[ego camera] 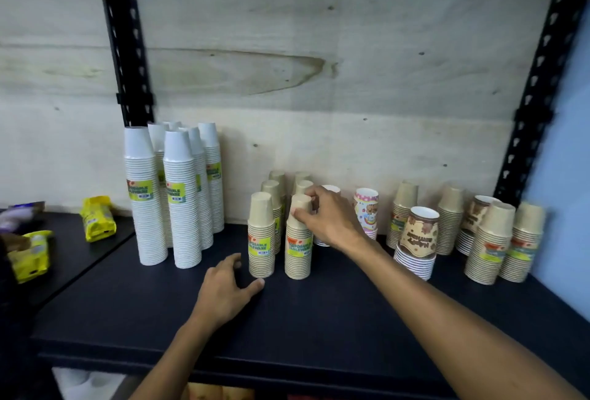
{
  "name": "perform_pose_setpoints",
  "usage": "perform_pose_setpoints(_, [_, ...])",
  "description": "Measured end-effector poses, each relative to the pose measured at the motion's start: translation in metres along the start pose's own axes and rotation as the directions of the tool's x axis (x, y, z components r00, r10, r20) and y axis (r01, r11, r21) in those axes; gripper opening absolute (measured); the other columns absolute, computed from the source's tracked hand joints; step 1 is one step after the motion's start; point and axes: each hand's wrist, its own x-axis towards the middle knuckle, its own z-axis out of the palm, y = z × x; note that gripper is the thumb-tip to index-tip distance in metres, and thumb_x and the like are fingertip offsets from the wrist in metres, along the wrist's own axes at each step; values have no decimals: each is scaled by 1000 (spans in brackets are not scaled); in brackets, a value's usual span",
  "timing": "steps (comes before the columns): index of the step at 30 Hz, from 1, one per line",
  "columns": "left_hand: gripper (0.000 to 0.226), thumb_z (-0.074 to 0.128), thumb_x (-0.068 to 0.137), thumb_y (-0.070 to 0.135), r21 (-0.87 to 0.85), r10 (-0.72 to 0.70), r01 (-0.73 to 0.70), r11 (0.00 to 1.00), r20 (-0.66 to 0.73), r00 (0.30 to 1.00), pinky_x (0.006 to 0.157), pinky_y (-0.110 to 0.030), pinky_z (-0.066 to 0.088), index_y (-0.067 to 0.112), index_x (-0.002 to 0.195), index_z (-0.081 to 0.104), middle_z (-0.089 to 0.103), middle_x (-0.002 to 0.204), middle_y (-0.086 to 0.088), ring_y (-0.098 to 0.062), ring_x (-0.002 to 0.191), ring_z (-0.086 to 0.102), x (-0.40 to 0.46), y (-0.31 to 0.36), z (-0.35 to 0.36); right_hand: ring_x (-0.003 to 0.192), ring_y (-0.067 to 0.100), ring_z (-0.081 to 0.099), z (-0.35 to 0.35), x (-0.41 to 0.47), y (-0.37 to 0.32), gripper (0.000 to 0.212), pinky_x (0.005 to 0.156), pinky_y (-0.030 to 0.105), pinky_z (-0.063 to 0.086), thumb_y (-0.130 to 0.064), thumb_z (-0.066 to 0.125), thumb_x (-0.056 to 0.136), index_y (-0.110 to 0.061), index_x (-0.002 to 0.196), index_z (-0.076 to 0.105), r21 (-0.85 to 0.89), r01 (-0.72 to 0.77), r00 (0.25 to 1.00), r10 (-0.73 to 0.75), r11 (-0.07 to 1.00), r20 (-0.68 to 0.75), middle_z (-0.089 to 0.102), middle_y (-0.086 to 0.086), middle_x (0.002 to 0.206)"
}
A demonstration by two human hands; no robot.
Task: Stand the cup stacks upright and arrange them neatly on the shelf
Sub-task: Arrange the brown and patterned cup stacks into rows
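shelf: dark board [319,313] with a pale plywood back and black slotted uprights; it carries every stack in view.
white stacks: tall white cup stacks [178,195], upright and grouped at the left rear, labels facing out.
right group: kraft and printed stacks [488,240], all upright but unevenly spaced; one printed stack [416,240] stands forward of the rest.
centre group: short kraft stacks in two files running front to back; front left stack [261,236] and front right stack [298,240] stand side by side with a gap between them.
right hand: the right hand [329,219] has its fingers closed around the upper cups of the front right stack, gripping from the right side and above.
left hand: the left hand [226,284] lies flat on the shelf, fingers spread and holding nothing, its thumb tip just beside the base of the front left stack.
key relation: the gripped stack's long axis is vertical; the hand holds near the top, so any sideways push would tip it about the base. judged next need: a small slide into line with its neighbour, which the nearer left hand could steady low down.
hidden: stacks behind the right hand are partly covered and their count is unclear; yellow packets [95,219] at far left are blurred; the lower shelf is cut off.
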Motion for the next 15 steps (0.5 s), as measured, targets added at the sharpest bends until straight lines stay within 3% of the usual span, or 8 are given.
perform_pose_setpoints(6, [82, 74, 72, 57, -45, 38, -36, 998, 48, 998, 102, -36, 45, 30, 142, 41, 61, 127, 15, -13, 120, 50, 17, 0, 4, 111, 21, 62, 8, -8, 7, 59, 92, 40, 51, -43, 71, 81, -23, 133, 49, 50, -22, 997, 18, 999, 75, 64, 0, 125])
perform_pose_setpoints(15, [76, 70, 67, 67, -70, 49, -45, 997, 65, 997, 98, -39, 49, 38, 133, 49, 64, 121, 16, -6, 115, 55, 29, -4, 8, 111, 19, 64, 29, -21, 32, 68, 95, 41, 52, -41, 79, 75, -27, 132, 46, 31, -122, 958, 110, 992, 264, 64, -5, 129])
